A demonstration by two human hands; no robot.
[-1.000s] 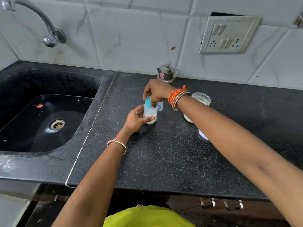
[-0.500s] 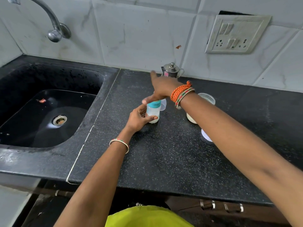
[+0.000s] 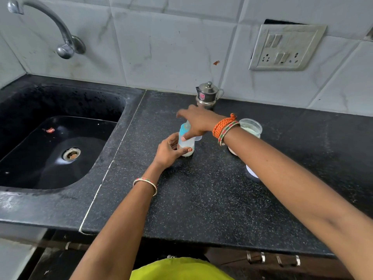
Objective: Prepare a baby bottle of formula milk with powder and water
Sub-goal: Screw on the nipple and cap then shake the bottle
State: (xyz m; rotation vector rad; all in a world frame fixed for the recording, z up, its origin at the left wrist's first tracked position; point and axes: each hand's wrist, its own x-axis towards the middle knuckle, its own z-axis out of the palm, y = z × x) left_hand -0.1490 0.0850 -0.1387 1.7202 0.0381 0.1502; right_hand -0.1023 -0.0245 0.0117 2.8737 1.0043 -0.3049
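Head view: the left hand [image 3: 169, 152] is gripping the baby bottle [image 3: 186, 145] low on its body, upright on the counter [image 3: 201, 199]. The right hand [image 3: 198, 122] is hovering over the teal collar [image 3: 184, 130], fingers spread. Judged light, smooth and tippy; hold low.

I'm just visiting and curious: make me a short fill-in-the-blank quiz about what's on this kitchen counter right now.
1. The left hand holds the small clear baby bottle with a ____ collar on top.
2. The small lidded steel pot stands against the tiled ____.
3. The black basin to the left of the black speckled stone counter is a ____.
4. The right hand wears an ____ braided wristband.

Missing words: blue; wall; sink; orange
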